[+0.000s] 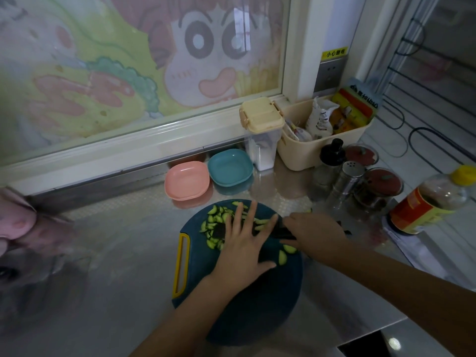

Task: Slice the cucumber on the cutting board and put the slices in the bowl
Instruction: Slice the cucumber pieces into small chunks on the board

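Now, left hand: the left hand lies flat and loose, fingers straight and spread wide. It holds nothing. It presses down on top of the knife blade and some slices.
Right hand: the right hand is curled round the handle of the black knife and holds it tight.
Knife: it lies across the board, and most of the blade is hidden under the left fingers.
Cucumber: the green cucumber slices are in a heap at the far side of the board, with a few more near the right hand.
Board: the round dark blue plastic cutting board has a yellow handle on its left edge and sits on the shiny metal counter.
Bowls: the pink square plastic bowl and the blue square plastic bowl sit side by side just behind the board, by the window.
Right side: a cream plastic basket of packets, some jars, and a bottle with a yellow cap.
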